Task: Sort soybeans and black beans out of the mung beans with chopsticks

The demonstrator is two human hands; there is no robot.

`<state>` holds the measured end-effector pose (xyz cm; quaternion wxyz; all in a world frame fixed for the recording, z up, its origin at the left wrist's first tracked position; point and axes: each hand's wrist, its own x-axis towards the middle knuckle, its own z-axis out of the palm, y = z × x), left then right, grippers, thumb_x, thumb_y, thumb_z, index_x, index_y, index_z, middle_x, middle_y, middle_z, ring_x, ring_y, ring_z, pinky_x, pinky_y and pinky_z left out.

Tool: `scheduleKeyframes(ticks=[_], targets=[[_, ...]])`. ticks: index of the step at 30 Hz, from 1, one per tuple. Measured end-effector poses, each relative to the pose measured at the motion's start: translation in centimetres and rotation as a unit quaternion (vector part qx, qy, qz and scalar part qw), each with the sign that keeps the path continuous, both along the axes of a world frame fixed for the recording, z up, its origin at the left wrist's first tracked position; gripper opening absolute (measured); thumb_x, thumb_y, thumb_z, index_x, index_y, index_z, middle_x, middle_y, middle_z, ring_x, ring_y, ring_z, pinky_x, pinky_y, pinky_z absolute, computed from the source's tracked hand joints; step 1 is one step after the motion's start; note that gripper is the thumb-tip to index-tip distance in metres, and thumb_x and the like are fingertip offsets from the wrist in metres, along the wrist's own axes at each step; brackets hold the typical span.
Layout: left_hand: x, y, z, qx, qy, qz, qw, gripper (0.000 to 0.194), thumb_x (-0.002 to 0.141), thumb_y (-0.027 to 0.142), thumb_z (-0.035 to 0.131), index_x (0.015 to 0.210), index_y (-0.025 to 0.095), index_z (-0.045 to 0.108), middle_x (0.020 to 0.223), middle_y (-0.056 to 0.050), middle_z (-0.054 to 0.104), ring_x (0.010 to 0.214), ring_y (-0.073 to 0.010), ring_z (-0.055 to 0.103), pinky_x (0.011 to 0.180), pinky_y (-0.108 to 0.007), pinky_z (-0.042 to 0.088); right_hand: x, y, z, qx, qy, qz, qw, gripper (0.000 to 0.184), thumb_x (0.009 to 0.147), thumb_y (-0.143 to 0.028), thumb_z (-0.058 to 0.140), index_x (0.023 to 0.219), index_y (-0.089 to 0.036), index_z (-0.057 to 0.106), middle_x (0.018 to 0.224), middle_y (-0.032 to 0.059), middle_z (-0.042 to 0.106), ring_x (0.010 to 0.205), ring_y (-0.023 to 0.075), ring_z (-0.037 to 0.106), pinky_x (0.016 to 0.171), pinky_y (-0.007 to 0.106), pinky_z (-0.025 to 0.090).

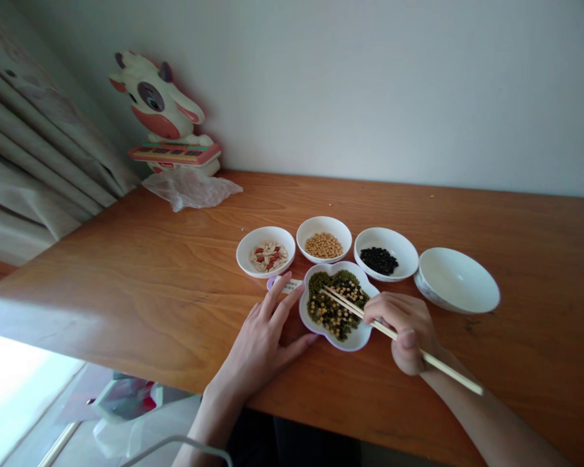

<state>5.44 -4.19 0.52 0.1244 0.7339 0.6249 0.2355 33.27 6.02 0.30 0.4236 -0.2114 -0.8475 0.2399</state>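
Note:
A pair of chopsticks (pixel 448 370) is gripped in my right hand (pixel 409 327), tips down among the mixed beans (pixel 338 305). Those green, black and yellow beans lie in a flower-shaped white dish (pixel 356 340) with a purple rim. My left hand (pixel 260 344) rests on the table with its fingers spread, thumb and fingertips at the dish's left side. Behind the dish stand white bowls: one with pale and reddish seeds (pixel 269 256), one with yellow soybeans (pixel 324 245) and one with black beans (pixel 379 261). Farther right, a larger white bowl (pixel 460 279) shows nothing inside.
A cow-shaped toy keyboard (pixel 175 152) leans at the back left, with a crumpled clear plastic bag (pixel 192 188) before it. Near my left fingertips lies a small labelled tag (pixel 292 285). The wooden table (pixel 175 279) meets a wall behind; a curtain (pixel 34 149) hangs left.

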Motion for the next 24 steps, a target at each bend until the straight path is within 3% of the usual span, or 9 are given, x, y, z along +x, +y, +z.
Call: scheduleKeyframes(ticks=[13, 24], targets=[[0.00, -0.02, -0.07, -0.003, -0.006, 0.002, 1.000, 0.078, 0.102, 0.056, 0.069, 0.168, 0.037, 0.031, 0.181, -0.011, 0.024, 0.160, -0.0395, 0.042, 0.125, -0.061, 0.047, -0.49, -0.17, 0.34, -0.009, -0.015, -0.007, 1.000, 0.066, 0.112, -0.064, 0.020, 0.090, -0.022, 0.066, 0.079, 0.0047, 0.070, 0.070, 0.0183, 0.065, 0.066, 0.034, 0.044], [-0.12, 0.00, -0.31, 0.000, -0.009, 0.003, 1.000, 0.080, 0.101, 0.056, 0.070, 0.168, 0.038, 0.030, 0.181, -0.010, 0.024, 0.158, -0.0404, 0.043, 0.125, -0.062, 0.047, -0.21, -0.06, -0.24, -0.015, 0.021, -0.002, 1.000, 0.051, 0.114, -0.044, 0.029, 0.090, -0.022, 0.069, 0.081, 0.0055, 0.073, 0.074, 0.0192, 0.069, 0.069, 0.035, 0.050]])
